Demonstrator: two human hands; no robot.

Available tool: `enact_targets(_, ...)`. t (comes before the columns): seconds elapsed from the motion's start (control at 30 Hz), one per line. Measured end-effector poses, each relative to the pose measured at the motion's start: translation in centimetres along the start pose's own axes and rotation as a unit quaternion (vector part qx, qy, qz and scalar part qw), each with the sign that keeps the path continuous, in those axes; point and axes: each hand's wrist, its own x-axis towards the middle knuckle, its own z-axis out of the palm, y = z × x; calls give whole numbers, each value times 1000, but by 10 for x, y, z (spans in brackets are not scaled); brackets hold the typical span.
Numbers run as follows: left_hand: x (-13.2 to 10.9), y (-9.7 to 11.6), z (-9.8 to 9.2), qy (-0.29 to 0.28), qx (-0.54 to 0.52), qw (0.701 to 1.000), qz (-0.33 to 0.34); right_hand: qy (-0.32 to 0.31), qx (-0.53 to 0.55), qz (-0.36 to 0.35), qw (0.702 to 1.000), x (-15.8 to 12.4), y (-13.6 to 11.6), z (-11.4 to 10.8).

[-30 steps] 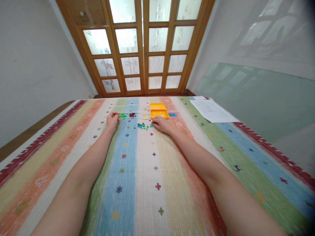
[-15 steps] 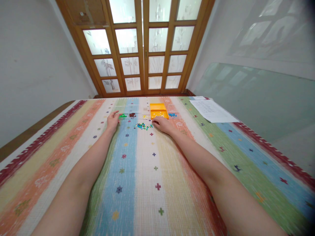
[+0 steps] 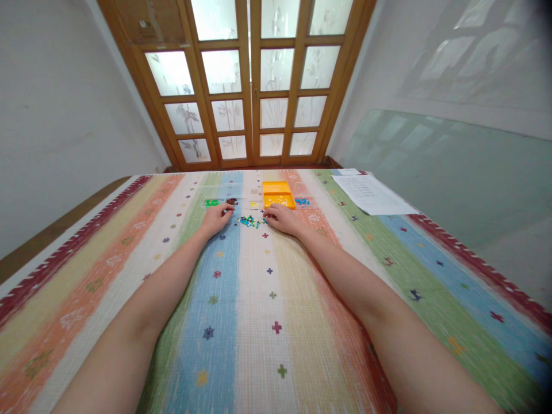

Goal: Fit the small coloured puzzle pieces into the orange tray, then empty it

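Note:
A loose pile of tiny mixed-colour pieces, blue, green, yellow and dark, lies on the cloth between my hands; their exact kind is too small to make out. My left hand reaches toward the pile from the left, thumb and fingers slightly apart. Just beyond it are green pieces and brown pieces, partly covered by my fingers. At the pile's right edge, my right hand rests with its fingertips drawn together; whatever they hold is hidden. Behind this hand stands an open orange box with white pieces inside.
Yellow pieces and blue pieces sit in clear compartments beside the orange box. Printed paper sheets lie at the back right of the striped tablecloth. Glazed wooden doors stand beyond the table.
My left hand has moved right and nearer, from the green pieces to the left side of the pile. My right hand has shifted slightly left at the pile's edge.

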Motion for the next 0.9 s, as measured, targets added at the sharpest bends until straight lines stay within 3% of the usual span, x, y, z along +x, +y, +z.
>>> enact_targets(0.2, -2, 5, 8, -60, 62, 994, 60, -27, -4, -22, 999, 1, -5, 1)
enact_targets(0.37, -3, 11, 10, -81, 87, 988, 101, -14, 15, -32, 999, 2, -8, 4)
enact_targets(0.47, -4, 16, 10, -100, 120, 979, 133, 20, 40, -7, 999, 3, -8, 5)
enact_targets(0.67, -7, 29, 14, -138, 153, 962, 182, 138, 97, 139, 976, 4, 0, -2)
enact_targets(0.77, -10, 36, 17, -147, 148, 956, 205, 191, 107, 163, 962, 3, 6, -6)
enact_targets(0.9, -14, 45, 21, -166, 159, 943, 242, 219, 116, 182, 952, 2, 15, -6)
